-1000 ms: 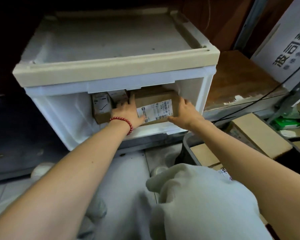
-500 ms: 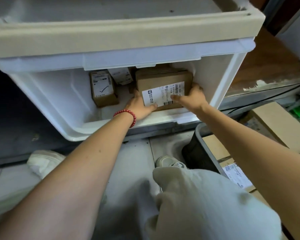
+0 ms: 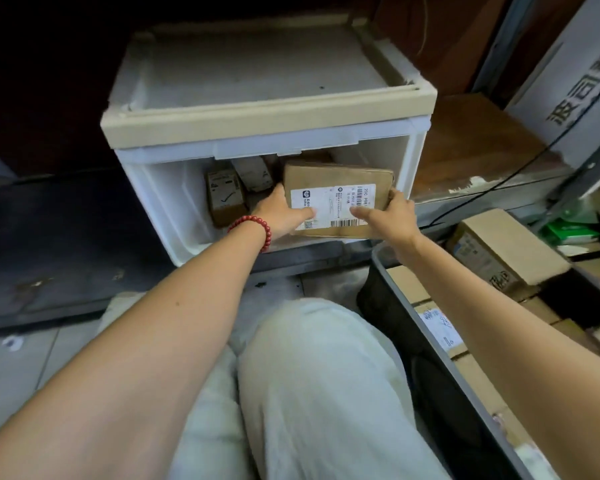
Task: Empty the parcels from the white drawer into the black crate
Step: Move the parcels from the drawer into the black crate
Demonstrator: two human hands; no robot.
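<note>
Left hand (image 3: 280,216) and right hand (image 3: 392,218) grip the two ends of a brown parcel (image 3: 336,187), thumbs pressed on its label, fingers hidden behind it. It sits at the right front of the white drawer (image 3: 153,192), its lower edge over the lip. Two small parcels (image 3: 224,199) stand behind the left hand, the rear one half lost in shadow. To the right, the black crate (image 3: 407,306) holds more boxes, partly covered by the right arm. Half a second ago the parcel lay deeper inside.

left grip (image 3: 280,216) | right grip (image 3: 392,220) | both hold parcel (image 3: 336,181) (labelled) | white drawer (image 3: 174,206) front
</note>
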